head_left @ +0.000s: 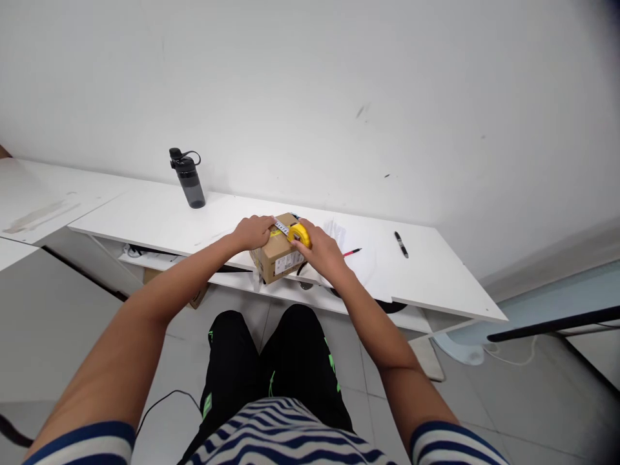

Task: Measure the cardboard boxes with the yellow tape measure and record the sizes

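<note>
A brown cardboard box (277,261) with a white label sits at the front edge of the white desk, straight in front of me. In my right hand (322,248) is a yellow tape measure (299,235), held over the right part of the box top. Its short length of blade (281,226) runs out to the left across the box. My left hand (254,232) lies at the box's upper left edge, with its fingertips pinching the blade's end against the box. The left palm is hidden from view.
A dark water bottle (190,183) stands at the back left of the desk (232,213). Right of the box are a white paper sheet (365,261), a red pencil (352,252) and a black marker (401,244). Below the desktop runs an open shelf (285,290).
</note>
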`<state>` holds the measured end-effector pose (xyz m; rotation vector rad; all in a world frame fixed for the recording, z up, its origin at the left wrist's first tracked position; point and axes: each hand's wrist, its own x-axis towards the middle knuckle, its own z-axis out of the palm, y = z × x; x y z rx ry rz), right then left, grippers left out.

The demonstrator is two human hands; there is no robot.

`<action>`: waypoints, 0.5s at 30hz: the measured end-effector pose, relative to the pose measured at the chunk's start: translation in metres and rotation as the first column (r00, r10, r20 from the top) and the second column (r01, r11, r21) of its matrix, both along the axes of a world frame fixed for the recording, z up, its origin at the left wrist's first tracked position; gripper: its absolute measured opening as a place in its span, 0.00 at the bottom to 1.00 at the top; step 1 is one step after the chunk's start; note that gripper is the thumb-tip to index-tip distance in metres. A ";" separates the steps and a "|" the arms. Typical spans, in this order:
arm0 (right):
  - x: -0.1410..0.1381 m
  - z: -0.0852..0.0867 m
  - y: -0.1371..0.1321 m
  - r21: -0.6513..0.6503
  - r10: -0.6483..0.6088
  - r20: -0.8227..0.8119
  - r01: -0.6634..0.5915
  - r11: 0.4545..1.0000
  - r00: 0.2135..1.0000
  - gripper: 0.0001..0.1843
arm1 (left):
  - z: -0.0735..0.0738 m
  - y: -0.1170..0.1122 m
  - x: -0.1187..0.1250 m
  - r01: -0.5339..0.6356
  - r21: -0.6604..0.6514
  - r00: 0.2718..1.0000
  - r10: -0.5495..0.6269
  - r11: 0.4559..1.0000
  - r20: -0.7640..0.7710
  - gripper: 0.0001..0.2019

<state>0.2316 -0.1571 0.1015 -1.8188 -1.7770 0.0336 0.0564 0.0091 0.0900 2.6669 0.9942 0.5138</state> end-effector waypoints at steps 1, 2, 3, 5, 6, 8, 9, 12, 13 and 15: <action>-0.002 0.000 0.007 0.001 0.017 -0.003 -0.017 1.000 1.000 0.30 | 0.001 0.000 0.000 0.012 0.014 1.000 -0.012 1.000 -0.011 0.24; -0.004 0.000 0.016 0.002 0.028 -0.004 -0.028 1.000 1.000 0.31 | 0.001 -0.001 -0.001 0.019 0.021 1.000 -0.019 1.000 -0.004 0.23; -0.006 0.000 0.025 0.003 0.031 -0.001 -0.031 1.000 1.000 0.31 | 0.000 -0.001 -0.001 0.021 0.019 1.000 -0.021 1.000 0.023 0.23; -0.010 0.000 0.045 -0.009 0.035 0.003 -0.035 0.999 0.999 0.33 | -0.005 -0.001 -0.002 0.038 -0.020 0.992 -0.035 0.999 0.120 0.23; -0.011 0.000 0.055 -0.023 0.042 0.002 -0.042 0.999 0.999 0.35 | -0.009 -0.001 -0.003 0.054 -0.044 0.982 -0.045 0.998 0.184 0.23; -0.012 0.000 0.073 -0.048 0.078 -0.007 -0.078 0.996 0.997 0.39 | -0.018 -0.003 -0.003 0.052 -0.082 0.945 -0.023 0.995 0.326 0.24; -0.012 0.000 0.081 -0.057 0.106 -0.012 -0.106 0.993 0.994 0.41 | -0.023 -0.004 -0.002 0.023 -0.102 0.917 0.019 0.995 0.399 0.25; -0.010 0.001 0.095 -0.040 0.169 -0.055 -0.171 0.984 0.984 0.41 | -0.039 -0.009 0.002 -0.112 -0.216 0.785 0.220 0.970 0.579 0.32; -0.008 0.000 0.095 -0.008 0.178 -0.087 -0.180 0.984 0.980 0.40 | -0.044 -0.010 0.003 -0.139 -0.277 0.733 0.287 0.951 0.617 0.34; -0.003 -0.002 0.088 0.108 0.192 -0.189 -0.174 0.979 0.963 0.39 | -0.052 -0.011 0.005 -0.164 -0.400 0.635 0.407 0.902 0.657 0.37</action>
